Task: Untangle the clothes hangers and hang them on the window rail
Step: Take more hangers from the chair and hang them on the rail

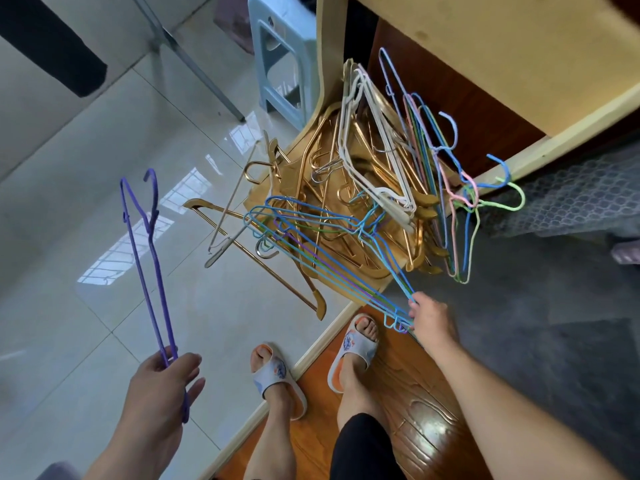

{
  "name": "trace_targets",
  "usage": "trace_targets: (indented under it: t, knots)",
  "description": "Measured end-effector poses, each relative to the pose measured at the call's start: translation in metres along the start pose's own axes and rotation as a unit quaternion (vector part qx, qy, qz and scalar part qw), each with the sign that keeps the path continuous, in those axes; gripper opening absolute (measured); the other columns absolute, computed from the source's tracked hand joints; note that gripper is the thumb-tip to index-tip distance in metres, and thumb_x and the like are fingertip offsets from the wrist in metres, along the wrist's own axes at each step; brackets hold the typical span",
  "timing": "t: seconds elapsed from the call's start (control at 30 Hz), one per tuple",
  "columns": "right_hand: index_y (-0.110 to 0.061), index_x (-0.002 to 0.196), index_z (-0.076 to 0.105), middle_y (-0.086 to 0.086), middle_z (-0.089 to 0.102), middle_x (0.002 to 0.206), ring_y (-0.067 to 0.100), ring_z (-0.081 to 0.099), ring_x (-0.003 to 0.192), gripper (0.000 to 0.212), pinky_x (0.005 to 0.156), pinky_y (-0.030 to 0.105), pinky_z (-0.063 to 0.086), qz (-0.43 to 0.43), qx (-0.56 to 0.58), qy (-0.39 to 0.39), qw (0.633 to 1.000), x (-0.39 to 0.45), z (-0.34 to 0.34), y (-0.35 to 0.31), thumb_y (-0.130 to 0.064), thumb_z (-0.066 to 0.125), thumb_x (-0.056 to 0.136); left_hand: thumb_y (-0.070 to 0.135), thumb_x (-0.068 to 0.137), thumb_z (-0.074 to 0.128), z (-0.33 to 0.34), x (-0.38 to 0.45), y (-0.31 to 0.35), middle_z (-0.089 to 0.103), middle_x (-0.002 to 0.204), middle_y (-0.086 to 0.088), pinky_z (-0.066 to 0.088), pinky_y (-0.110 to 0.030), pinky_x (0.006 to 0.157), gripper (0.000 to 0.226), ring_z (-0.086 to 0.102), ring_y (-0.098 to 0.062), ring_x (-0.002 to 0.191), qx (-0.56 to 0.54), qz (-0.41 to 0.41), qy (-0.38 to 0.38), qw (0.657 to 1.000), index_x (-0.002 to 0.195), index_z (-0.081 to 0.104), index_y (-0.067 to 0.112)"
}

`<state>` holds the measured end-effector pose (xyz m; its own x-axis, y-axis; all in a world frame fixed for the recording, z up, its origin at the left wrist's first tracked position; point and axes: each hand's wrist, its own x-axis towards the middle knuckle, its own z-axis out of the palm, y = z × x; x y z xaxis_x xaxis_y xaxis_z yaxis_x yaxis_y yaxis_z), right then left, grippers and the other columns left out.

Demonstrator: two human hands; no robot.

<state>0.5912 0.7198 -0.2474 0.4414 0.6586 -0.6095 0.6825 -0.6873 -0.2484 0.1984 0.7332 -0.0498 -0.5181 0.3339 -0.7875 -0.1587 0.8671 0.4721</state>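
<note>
Head view, the only one I have. My left hand (162, 375) pinches one purple hanger (152, 271) by its bottom end, thumb and fingers curled around the wire, hook pointing up and away over the pale tiled floor (69, 168). That one hangs apart from the others, touching nothing else.

My right hand (427, 318) reaches forward and grips the near end of a blue bundle (322, 244), several thin wire hangers in blue, green and purple lying together. Fingers are closed around the wires. The bundle's far end runs into the pile (363, 188), a heap of gold and white hangers leaning against a cabinet (485, 64). More pastel hangers (457, 188) stand hooked together at the pile's right side. One gold hanger (259, 258) lies out on the floor, just left of the heap. A blue stool (280, 64) stands behind it all. My feet in slippers (349, 355) are at the edge where tile meets wood.

I judge we are early in the untangling: one hanger freed, most knotted. The window rail is not in view.

The next move, as I read it, calls for drawing the blue bundle toward me slowly, watching whether its hooks snag the gold ones. If they catch, a slight twist should serve better than force. The purple hanger needs parking or carrying to the rail first, so both hands can work.
</note>
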Motion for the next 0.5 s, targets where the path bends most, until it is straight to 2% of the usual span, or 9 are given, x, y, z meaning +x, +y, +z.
trace_targets:
  t: [0.03,0.1,0.17,0.23,0.4,0.5]
  knots:
    - [-0.023,0.088,0.064,0.003,0.067,0.071,0.028,0.067,0.059,0.011,0.055,0.039,0.057,0.035,0.090,-0.010,0.995,-0.002,0.004,0.001,-0.025,0.056,0.095,0.001,0.096,0.063,0.000,0.000,0.000,0.059,0.122,-0.020,0.049,-0.049,0.107,0.029,0.060,-0.031,0.115,0.001,0.002,-0.001,1.000,0.120,0.049,0.008]
    - [-0.020,0.078,0.070,0.003,0.065,0.067,0.019,0.061,0.047,0.019,0.047,0.032,0.052,0.116,0.241,-0.017,0.963,-0.010,0.005,-0.001,-0.024,0.060,0.093,0.001,0.096,0.063,-0.001,-0.002,0.000,0.058,0.121,-0.019,0.048,-0.049,0.107,0.030,0.060,-0.030,0.113,0.003,0.002,-0.003,1.000,0.121,0.048,0.008]
    - [-0.014,0.078,0.071,0.005,0.061,0.066,0.016,0.054,0.043,0.021,0.040,0.026,0.044,0.135,0.306,-0.030,0.942,-0.024,0.003,-0.006,-0.018,0.060,0.095,0.001,0.096,0.062,-0.002,-0.003,0.000,0.057,0.120,-0.019,0.048,-0.050,0.107,0.029,0.059,-0.031,0.113,0.005,0.001,-0.001,1.000,0.120,0.048,0.008]
    - [-0.011,0.081,0.069,0.005,0.059,0.066,0.016,0.052,0.045,0.022,0.038,0.025,0.040,0.122,0.330,-0.040,0.935,-0.036,0.002,-0.006,-0.015,0.057,0.098,0.001,0.097,0.062,-0.003,-0.003,-0.002,0.057,0.117,-0.018,0.048,-0.050,0.108,0.027,0.059,-0.030,0.109,0.005,0.003,0.001,1.000,0.119,0.049,0.008]
    - [-0.010,0.083,0.064,0.010,0.055,0.069,0.021,0.054,0.047,0.025,0.040,0.025,0.042,0.057,0.283,-0.090,0.953,-0.062,-0.005,-0.008,-0.008,0.049,0.102,0.002,0.096,0.063,-0.005,-0.011,-0.005,0.058,0.114,-0.016,0.049,-0.046,0.104,0.025,0.059,-0.027,0.104,-0.023,-0.002,-0.001,1.000,0.118,0.052,0.008]
    - [-0.012,0.084,0.063,0.010,0.054,0.070,0.021,0.053,0.046,0.025,0.041,0.026,0.043,0.043,0.273,-0.130,0.952,-0.075,-0.010,-0.022,-0.008,0.047,0.104,0.002,0.096,0.063,-0.007,-0.021,-0.004,0.056,0.109,-0.015,0.050,-0.043,0.097,0.015,0.058,-0.024,0.094,-0.042,-0.008,-0.004,0.999,0.104,0.056,0.012]
